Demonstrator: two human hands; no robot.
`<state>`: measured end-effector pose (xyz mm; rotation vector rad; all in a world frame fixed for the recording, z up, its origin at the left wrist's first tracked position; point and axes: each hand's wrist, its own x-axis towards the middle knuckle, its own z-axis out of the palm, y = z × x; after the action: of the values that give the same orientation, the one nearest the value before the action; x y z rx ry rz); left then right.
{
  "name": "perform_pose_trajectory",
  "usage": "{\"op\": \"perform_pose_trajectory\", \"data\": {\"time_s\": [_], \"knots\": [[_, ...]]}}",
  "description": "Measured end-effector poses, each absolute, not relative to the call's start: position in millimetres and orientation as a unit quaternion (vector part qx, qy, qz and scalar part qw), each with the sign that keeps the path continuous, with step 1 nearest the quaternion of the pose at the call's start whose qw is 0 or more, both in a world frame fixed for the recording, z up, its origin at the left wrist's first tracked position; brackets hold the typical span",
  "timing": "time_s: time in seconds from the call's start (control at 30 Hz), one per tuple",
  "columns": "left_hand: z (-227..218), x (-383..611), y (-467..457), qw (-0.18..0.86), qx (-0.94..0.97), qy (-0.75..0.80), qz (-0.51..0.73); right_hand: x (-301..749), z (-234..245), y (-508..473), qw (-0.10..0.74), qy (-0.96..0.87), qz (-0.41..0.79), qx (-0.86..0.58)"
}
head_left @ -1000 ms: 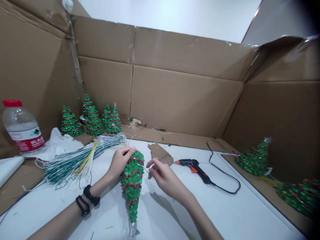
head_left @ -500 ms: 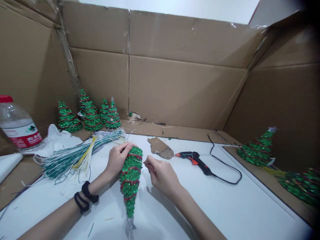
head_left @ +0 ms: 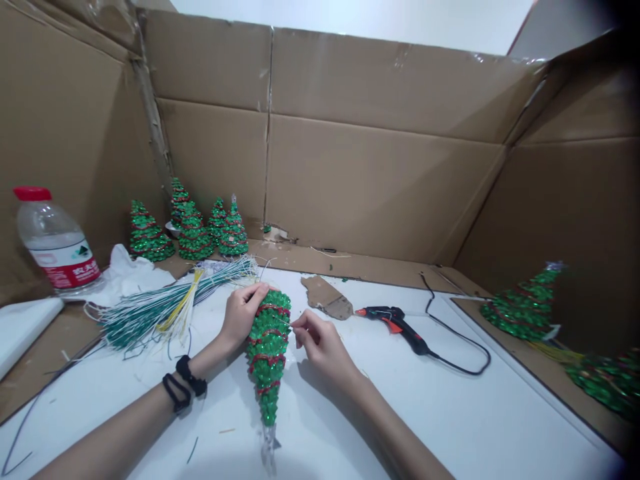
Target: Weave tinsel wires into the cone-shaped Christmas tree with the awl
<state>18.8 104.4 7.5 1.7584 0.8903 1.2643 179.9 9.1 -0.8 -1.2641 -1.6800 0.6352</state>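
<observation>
Two hands grip conical sequinned tree.

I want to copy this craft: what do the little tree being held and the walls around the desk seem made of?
The tree looks like glossy green sequins or foil with red bands, judging by its glitter; the left hand grips it. The walls look like plain matte corrugated cardboard, with creases and tape seams.
</observation>
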Motion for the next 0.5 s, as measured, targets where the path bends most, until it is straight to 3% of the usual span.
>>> {"op": "perform_pose_trajectory", "data": {"time_s": [0.33,0.5], "knots": [[4.1,18.6,107.6,0.389,0.685,0.349,0.507,168.6,-10.3,14.2,0.534,-0.600,0.374,-0.464],[3.0,18.8,109.1,0.392,0.685,0.342,0.510,184.6,-2.5,14.9,0.475,-0.661,0.303,-0.496]]}}
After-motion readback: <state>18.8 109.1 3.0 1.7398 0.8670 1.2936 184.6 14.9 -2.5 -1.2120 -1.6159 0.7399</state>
